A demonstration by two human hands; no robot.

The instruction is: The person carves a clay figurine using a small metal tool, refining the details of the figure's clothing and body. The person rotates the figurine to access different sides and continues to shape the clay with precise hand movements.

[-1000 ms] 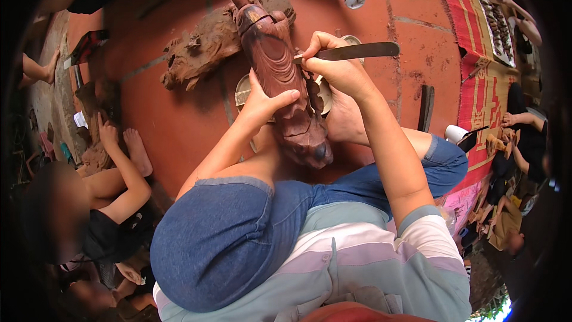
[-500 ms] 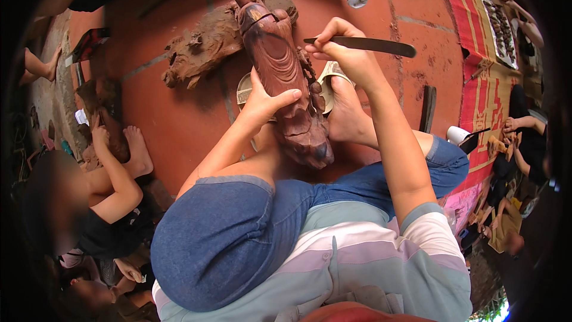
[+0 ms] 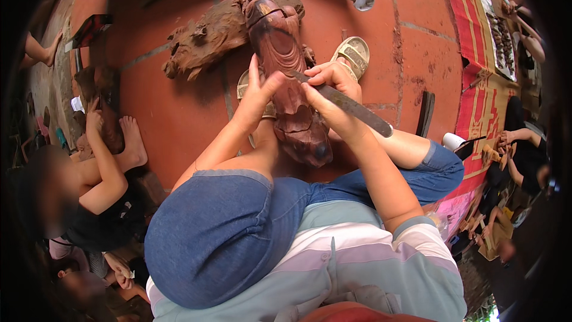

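A carved reddish-brown wooden figure with a rounded head and draped folds lies lengthwise before me, its base toward my lap. My left hand grips its left side, thumb on top of the carving. In my right hand is a long flat dark metal carving blade, held between thumb and fingers. Its narrow tip meets the folds near the middle of the figure, close to my left thumb. The blade's wide end points back toward my right knee.
Beyond the figure rests a rough driftwood-like block on red floor tiles. Sandals flank the carving. A dark bar and a white cup lie at right, near a red-and-yellow mat. Other people sit on both sides.
My right hand has come down and toward me, bringing the blade from above the floor onto the carving. My left hand keeps its hold, with the thumb shifted slightly.
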